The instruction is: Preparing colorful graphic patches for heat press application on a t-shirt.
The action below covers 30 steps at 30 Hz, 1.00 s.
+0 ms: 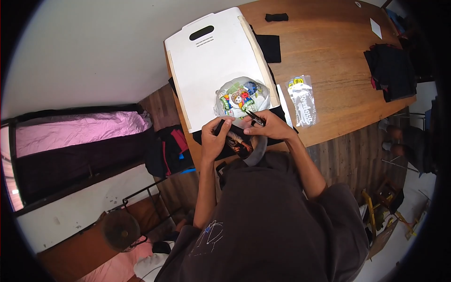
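Observation:
At the near edge of a white board (213,70), my left hand (213,143) pinches the edge of a dark printed sheet (240,144) with a picture on it and a clear or greyish margin. My right hand (273,128) is closed around a pair of small dark scissors (254,117), close to the sheet's upper right side. Just beyond both hands, a clear plastic bag (242,96) with colourful cartoon prints lies on the board. Black cloth (277,113) shows beneath the board's near end.
A clear film with white and yellow printing (300,101) lies right of the board on the wooden table (329,61). Folded black garments (392,70) sit at the far right, a small black roll (276,17) at the back. A fan (121,230) stands lower left. Another person's legs (399,141) show at right.

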Available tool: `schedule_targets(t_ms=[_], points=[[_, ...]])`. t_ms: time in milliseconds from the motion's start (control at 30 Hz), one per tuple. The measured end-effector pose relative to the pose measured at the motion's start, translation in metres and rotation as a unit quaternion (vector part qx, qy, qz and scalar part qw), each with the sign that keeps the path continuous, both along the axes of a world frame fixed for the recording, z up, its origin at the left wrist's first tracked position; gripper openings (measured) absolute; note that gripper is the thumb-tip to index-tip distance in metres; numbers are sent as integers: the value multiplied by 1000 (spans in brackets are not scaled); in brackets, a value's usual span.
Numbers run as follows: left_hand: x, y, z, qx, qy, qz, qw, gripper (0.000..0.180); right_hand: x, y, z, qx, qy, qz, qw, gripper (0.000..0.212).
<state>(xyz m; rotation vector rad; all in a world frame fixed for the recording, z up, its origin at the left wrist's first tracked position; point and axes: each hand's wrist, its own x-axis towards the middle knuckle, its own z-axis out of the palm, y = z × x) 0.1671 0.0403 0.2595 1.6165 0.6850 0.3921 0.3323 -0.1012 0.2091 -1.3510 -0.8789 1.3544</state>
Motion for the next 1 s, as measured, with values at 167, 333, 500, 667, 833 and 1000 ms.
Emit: schedule_targets(t_ms=[167,333,500,667,833,1000], points=[[1,2,8,14,35,-8,999,20,-10,-4,0,61,66,-107,990,18],[1,7,14,66,28,-15,997,25,-17,-3,-2,48,41,-162,985,19],[-12,21,18,142,60,35,987,36,-31,9,9,64,69,-275,957,22],[-39,40,14,190,-9,120,974,44,-37,15,15,69,75,-285,953,20],[-52,33,20,75,-137,197,968,59,-36,11,22,92,93,-322,938,20],[-48,-4,6,-27,-122,197,972,56,-28,12,32,84,131,-331,931,13]])
